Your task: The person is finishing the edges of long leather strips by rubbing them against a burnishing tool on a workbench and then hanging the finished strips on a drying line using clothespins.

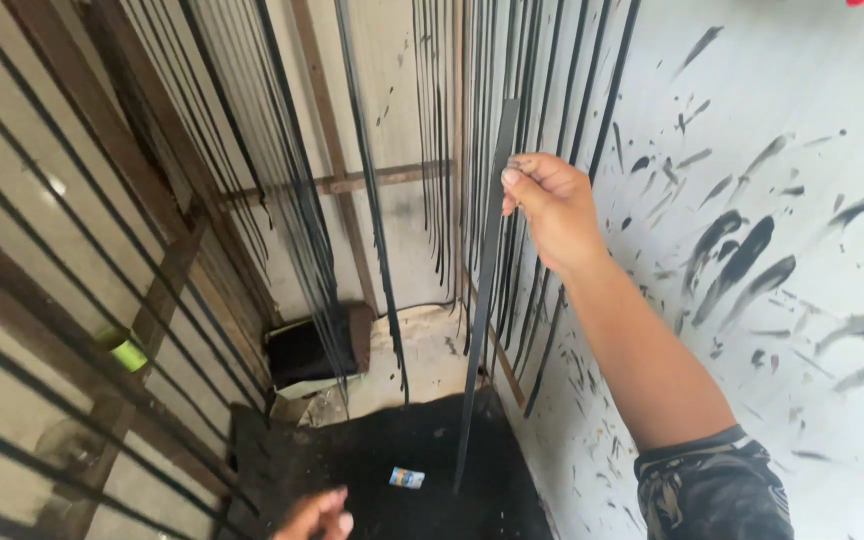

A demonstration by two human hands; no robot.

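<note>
Many black strips (302,200) already hang along the walls. Right hand (550,205), grip pinched shut, holds another long black strip (482,290) upright beside them, not yet hung. Left hand (317,515) is low, below that strip, its grip unclear.

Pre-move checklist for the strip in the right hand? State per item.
1. Right hand pinching the black strip near its top: ok.
2. Strip hangs straight, lower end above the black floor patch: ok.
3. Left hand free, low at frame edge: ok.
4. Strip apart from the hanging strips behind: cannot tell.
5. Small packet on floor near strip end: not ok.
</note>
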